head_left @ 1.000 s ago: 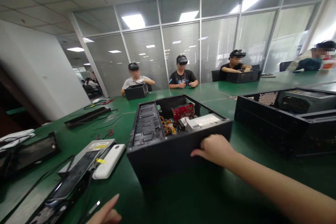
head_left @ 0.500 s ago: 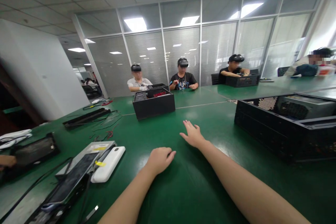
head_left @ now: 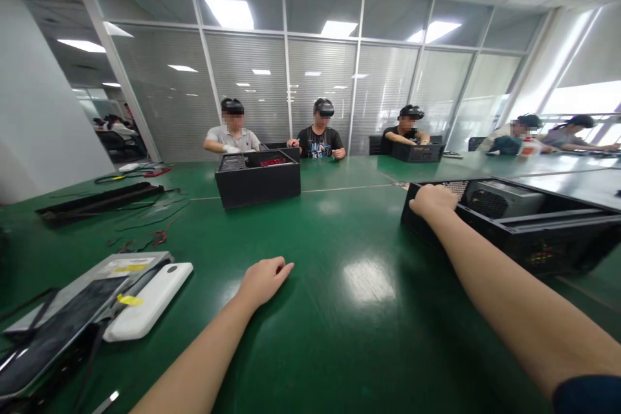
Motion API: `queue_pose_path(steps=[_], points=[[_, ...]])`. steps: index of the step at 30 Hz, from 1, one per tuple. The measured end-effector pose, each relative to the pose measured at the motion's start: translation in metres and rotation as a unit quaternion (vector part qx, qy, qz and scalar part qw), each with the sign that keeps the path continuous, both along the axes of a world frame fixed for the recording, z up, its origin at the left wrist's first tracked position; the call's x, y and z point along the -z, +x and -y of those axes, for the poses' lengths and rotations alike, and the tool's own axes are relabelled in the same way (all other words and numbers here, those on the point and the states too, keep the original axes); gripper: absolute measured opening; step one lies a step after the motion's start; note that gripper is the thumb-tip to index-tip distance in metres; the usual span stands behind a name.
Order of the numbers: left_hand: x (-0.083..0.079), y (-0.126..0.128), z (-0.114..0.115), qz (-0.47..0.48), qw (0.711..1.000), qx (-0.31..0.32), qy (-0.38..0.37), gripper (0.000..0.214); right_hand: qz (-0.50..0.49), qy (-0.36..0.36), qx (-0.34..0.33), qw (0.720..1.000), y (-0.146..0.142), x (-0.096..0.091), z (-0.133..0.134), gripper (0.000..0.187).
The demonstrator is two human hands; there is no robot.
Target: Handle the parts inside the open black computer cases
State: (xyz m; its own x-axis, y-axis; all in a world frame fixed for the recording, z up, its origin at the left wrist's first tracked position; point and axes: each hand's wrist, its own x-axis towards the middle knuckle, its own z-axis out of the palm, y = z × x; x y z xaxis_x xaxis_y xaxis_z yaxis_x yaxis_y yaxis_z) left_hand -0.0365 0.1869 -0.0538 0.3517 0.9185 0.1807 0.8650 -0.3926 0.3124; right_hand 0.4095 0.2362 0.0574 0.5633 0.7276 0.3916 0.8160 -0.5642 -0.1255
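Note:
At the right, my right hand [head_left: 435, 199] is on the near left corner of an open black computer case [head_left: 460, 228], its fingers curled over the rim. The fingertips are hidden behind the wrist and the case wall. Inside the case a grey power supply [head_left: 514, 199] with a round fan grille shows. My left hand [head_left: 264, 279] rests on the green table [head_left: 310, 349] with its fingers curled in and the thumb pointing right. Nothing shows in it.
Left of my left hand lie a white oblong device [head_left: 150, 301] and a metal-framed part [head_left: 72, 310]. A second black computer case [head_left: 258, 185] stands ahead. A long black panel [head_left: 99, 202] and loose wires [head_left: 158, 237] lie farther left. Several people sit across the table.
My right hand has gone from above the table to the right, onto the computer case's rim. My left hand stays on the table. The view has turned right.

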Motion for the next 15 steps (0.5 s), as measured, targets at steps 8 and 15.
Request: queue_pose_path(steps=[8,15], points=[[0.004,-0.004,-0.021,0.155,0.987,-0.016,-0.039,0.053,0.064,0.055,-0.102,0.991,-0.070,0.006,0.078,0.060],[0.012,-0.059,-0.051,0.554,0.815,-0.166,-0.041,0.039,-0.113,0.139,-0.538,0.824,-0.051,0.004,0.205,0.032]])
